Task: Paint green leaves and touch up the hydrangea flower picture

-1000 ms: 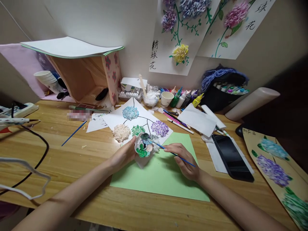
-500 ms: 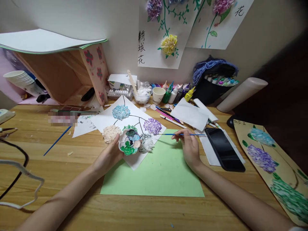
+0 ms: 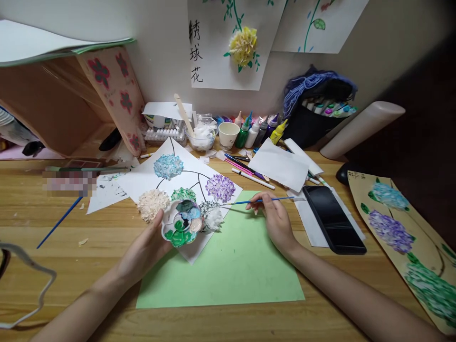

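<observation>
Left hand point(image 3: 147, 244), curled, grips the palette point(image 3: 182, 222) above the picture point(image 3: 185, 161); right hand point(image 3: 276, 219) pinches a paintbrush point(image 3: 238, 203) beside the picture; tilting could drip paint point(image 3: 178, 236).

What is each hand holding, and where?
Left hand: the paint palette, by its left edge. Right hand: the blue paintbrush, partway along its handle.

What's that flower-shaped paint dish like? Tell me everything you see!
The paint dish is whitish and looks like plastic, with a wavy rim and petal-like hollows around a round middle one. Bright green paint covers its near side; dark grey-green, light blue and pale peach sit in other hollows, and dark smears mark the middle. The left hand grips its left edge, painted face toward the camera, in front of the white paper. Whether they touch is unclear.
</observation>
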### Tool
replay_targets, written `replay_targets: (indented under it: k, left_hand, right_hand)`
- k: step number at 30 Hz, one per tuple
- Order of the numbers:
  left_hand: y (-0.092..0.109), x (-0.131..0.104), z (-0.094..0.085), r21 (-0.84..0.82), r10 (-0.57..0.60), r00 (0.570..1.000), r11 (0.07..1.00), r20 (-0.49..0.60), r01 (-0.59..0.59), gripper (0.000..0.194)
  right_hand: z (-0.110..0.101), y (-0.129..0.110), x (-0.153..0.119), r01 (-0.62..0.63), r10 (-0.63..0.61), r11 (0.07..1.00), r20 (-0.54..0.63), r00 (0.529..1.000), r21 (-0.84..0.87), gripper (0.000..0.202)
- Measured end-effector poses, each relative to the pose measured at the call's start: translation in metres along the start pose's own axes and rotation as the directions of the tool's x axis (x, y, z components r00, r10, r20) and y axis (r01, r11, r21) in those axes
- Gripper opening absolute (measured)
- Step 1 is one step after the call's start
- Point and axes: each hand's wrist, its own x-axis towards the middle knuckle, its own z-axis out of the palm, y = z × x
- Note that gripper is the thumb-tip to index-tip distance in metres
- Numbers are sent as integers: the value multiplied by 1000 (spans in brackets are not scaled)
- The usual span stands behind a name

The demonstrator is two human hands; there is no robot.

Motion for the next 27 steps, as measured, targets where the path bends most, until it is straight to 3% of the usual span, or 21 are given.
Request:
replay_targets:
  k: [20,23,27]
  left_hand:
    - [2,-1,1,-10,-12,998,1000,59,12,51]
    - [1,0,1,-2,7,1000,1000,3,-7,51]
    - [-1,2,4,37,23,998,999,-64,-21,50]
  right_hand:
    - [1,0,0,-1,1,1000,-2,1000,-12,34]
    - [0,1,-1,61,-60,998,-52,997,15,33]
    - [-2,2,-7,286,-284,958,-54,957,22,29]
